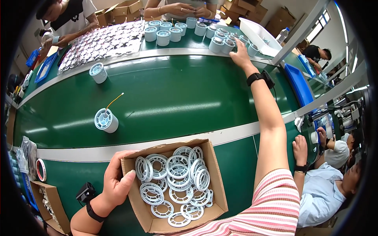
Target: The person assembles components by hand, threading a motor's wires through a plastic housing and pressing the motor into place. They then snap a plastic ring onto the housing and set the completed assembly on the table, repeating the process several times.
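Note:
My left hand [118, 179] grips the left wall of an open cardboard box [217, 173], thumb inside and fingers outside. Inside lie many pale blue-white plastic rings [180, 167] with spoked or slotted rims, heaped loosely. My right arm stretches across the green belt. At its end, my right hand [241, 57] is at a cluster of light-blue plastic cylinders [216, 45] on the far ledge, thumb and forefinger apart. Whether it touches a cylinder is unclear. Two more cylinders sit on the belt: one upright [98, 73], and a nearer one [106, 121] with a yellow-orange wire sticking out.
Beyond the belt are a sheet of small wired parts [104, 43], a white bin [258, 37] and a bottle [282, 35]. A metal post [301, 31] rises at the right near a blue tray [298, 84]. Tape [41, 170] lies at left. Several people sit around.

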The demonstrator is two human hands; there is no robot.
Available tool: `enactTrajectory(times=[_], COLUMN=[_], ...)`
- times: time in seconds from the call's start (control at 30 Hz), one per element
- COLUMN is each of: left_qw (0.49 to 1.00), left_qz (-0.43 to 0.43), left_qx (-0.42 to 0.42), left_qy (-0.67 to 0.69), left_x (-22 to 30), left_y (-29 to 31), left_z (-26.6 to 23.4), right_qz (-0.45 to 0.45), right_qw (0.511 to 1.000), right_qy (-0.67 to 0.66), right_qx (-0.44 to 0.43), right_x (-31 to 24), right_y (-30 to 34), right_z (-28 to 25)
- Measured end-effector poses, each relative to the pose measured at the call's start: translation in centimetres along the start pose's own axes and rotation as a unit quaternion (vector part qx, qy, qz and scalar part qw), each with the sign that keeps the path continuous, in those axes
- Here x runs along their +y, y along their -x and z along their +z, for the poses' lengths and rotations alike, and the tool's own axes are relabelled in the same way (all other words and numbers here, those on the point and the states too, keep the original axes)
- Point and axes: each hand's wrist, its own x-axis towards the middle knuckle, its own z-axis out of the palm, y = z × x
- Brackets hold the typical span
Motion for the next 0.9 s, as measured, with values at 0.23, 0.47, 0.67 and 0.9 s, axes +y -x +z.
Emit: enactTrajectory(times=[0.23, 0.47, 0.67, 0.9], left_qw=[1.0, 1.0, 1.0, 1.0], left_qz=[0.0, -0.003, -0.003, -0.012], left_qx=[-0.01, -0.011, -0.015, -0.016], left_qy=[0.0, 0.011, 0.011, 0.022], left_x=[0.2, -0.1, -0.3, 0.0], left_y=[0.0, 0.2, 0.3, 0.4], left_z=[-0.1, -0.1, -0.3, -0.3], right_qz=[-0.013, 0.057, 0.024, -0.01], right_qw=[0.983, 0.963, 0.967, 0.967], right_qy=[0.172, 0.222, 0.23, 0.225], right_qx=[-0.054, -0.141, -0.105, -0.12], right_x=[-5.7, -9.1, -9.4, -10.4], right_y=[-2.3, -4.8, -4.4, -2.8], right_z=[1.1, 1.5, 2.6, 1.9])
